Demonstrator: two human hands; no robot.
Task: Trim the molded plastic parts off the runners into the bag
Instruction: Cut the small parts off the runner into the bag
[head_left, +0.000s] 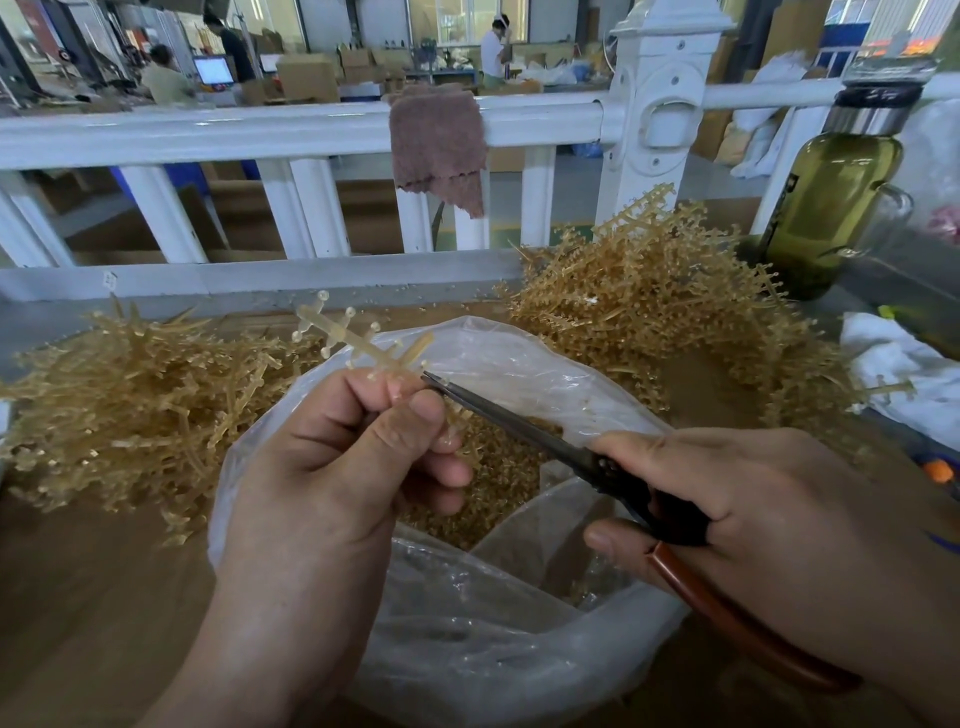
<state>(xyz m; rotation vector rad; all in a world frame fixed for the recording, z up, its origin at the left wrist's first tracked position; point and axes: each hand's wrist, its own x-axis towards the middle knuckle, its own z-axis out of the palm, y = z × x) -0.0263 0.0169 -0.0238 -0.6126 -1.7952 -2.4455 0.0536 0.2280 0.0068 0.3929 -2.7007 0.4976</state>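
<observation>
- Left hand (332, 467): fingers and thumb curled round the lower end of a runner (358, 338), a translucent amber stem with short cross-branches that end in small round parts. The runner tilts up and away above the bag
- Right hand (769, 519): clenched on the handles of the scissors (519, 426), which are black at the pivot and red-brown on the long handle. The narrow blades lie close together, and the tip touches the runner just beside the left fingertips
- Bag (519, 353): clear plastic with an open mouth, directly below both hands. The trimmed parts (498, 483) form an amber heap inside it
- Left pile (130, 405): tangled runners on the surface to the left of the bag, touching its wall
- Right pile (649, 301): a taller tangle of runners behind and to the right of the bag
- Writing: the bottle (831, 208) carries a dark vertical label whose text is too small to read
- Bottle: glass with olive-green liquid, a steel collar and a dark cap. It stands upright at the far right, just beside the right pile
- Surface (78, 597): brown, with a crumpled white cloth (893, 364) at its right edge
- Railing (260, 130): white, along the far edge of the surface, with a brown rag (436, 140) draped over the top rail
- Room: a workshop floor beyond the railing, with cardboard boxes (306, 78), a lit monitor (213, 70) and several people
</observation>
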